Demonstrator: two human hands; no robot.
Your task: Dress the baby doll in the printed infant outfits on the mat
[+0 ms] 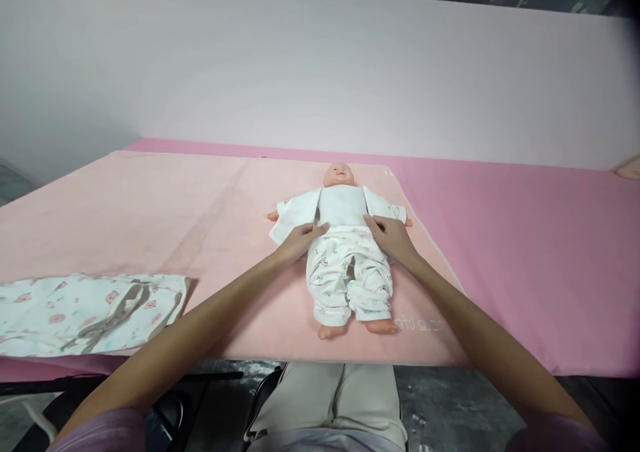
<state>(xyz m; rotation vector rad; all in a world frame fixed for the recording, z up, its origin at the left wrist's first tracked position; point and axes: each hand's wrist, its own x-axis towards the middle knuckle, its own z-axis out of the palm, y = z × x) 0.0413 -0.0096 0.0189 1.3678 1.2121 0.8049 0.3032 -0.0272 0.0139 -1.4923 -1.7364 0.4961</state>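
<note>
A baby doll (340, 174) lies on its back, head away from me, with its arms spread. It wears patterned white baby pants (327, 265) and a white jacket (299, 212) that hangs open over a plain white front (343, 205). My left hand (303, 240) grips the pants' waistband at one side, thumb on top. At the opposite side my right hand (393, 237) has its thumb and fingers closed on the same waistband. The fingers under the cloth are partly hidden. Bare doll feet stick out of the pant legs.
A light pink blanket (200, 205) covers much of the pink table (525, 259). Folded white cloth with a pink print (95, 312) lies at the left front edge, by my left forearm. Behind the table stands a pale wall panel (320, 72).
</note>
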